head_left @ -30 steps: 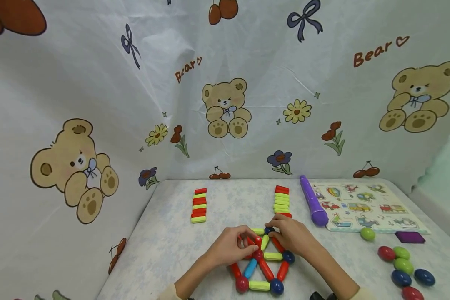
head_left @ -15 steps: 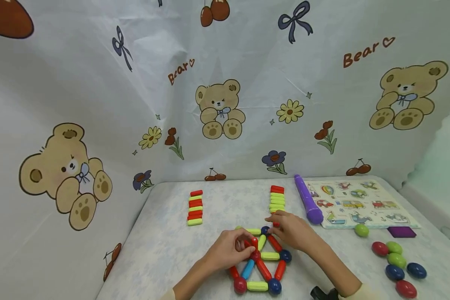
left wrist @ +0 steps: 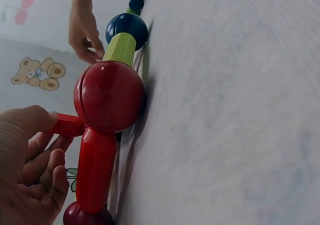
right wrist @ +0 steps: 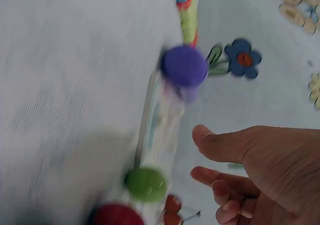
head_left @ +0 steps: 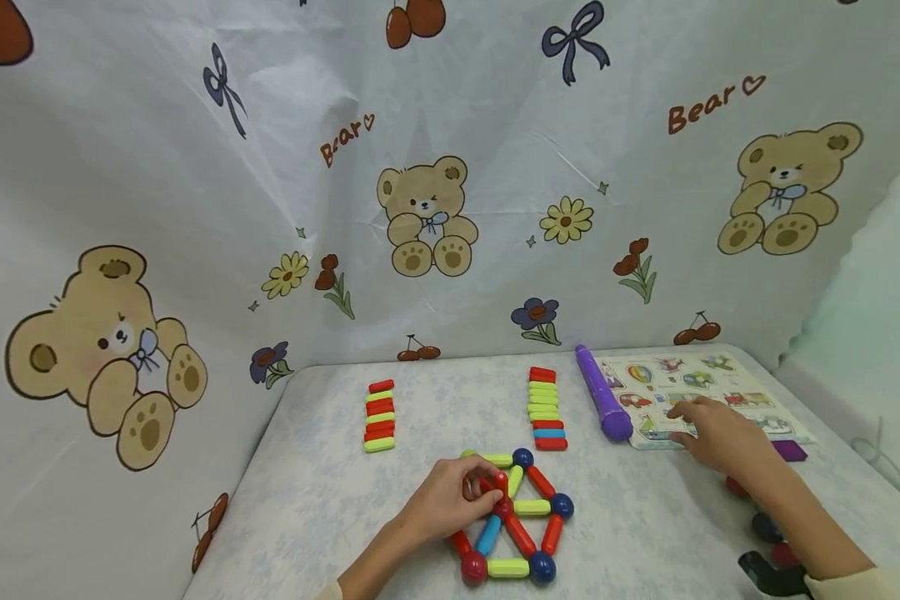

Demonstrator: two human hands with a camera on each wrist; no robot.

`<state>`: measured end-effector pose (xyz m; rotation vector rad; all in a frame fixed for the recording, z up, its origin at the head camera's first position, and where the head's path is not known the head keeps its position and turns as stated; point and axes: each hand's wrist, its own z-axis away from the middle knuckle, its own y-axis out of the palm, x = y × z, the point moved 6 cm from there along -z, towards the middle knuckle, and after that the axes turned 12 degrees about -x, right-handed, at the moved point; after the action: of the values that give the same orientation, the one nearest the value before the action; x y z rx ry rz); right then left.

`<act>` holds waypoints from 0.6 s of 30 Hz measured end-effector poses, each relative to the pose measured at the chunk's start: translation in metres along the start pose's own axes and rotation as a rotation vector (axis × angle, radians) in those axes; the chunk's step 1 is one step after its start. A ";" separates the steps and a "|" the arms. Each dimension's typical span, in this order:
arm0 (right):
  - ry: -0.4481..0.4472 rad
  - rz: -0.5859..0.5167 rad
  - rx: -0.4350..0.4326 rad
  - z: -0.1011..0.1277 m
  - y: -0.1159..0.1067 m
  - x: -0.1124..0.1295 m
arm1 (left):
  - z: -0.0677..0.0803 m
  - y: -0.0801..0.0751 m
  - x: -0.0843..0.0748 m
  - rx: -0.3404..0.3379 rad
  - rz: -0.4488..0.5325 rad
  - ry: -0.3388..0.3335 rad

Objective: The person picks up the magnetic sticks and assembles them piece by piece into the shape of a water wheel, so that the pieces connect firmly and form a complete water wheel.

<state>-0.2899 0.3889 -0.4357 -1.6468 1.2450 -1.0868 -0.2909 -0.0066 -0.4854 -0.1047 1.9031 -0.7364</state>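
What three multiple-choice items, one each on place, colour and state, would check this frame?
1. Where is the right hand?
A. over the puzzle board
B. on the left row of sticks
C. on the curtain

2. What colour is the pen beside the puzzle board?
A. green
B. purple
C. orange

3. What is the left hand doing?
A. lying flat on the table
B. holding the pen
C. gripping a red stick of the figure

Answers: 1 A, the head view shows the right hand at the board's near edge, fingers loose, holding nothing. 2 B, its whole body is purple. 3 C, its fingers curl round a red stick at the figure's middle, as both the head and left wrist views show.
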 end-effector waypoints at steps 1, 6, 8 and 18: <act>0.014 0.009 0.022 0.002 0.000 -0.011 | 0.000 0.000 0.000 0.000 -0.001 0.000; 0.071 0.005 0.141 0.010 0.012 -0.044 | 0.000 0.000 0.000 0.001 -0.008 -0.003; 0.083 -0.008 0.163 0.012 0.017 -0.048 | 0.000 0.000 -0.001 0.001 -0.008 -0.007; 0.047 -0.066 0.073 0.001 0.005 -0.006 | 0.001 0.000 -0.001 0.000 -0.015 -0.018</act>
<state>-0.2917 0.3936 -0.4418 -1.6262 1.1739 -1.2036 -0.2899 -0.0065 -0.4848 -0.1252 1.8871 -0.7438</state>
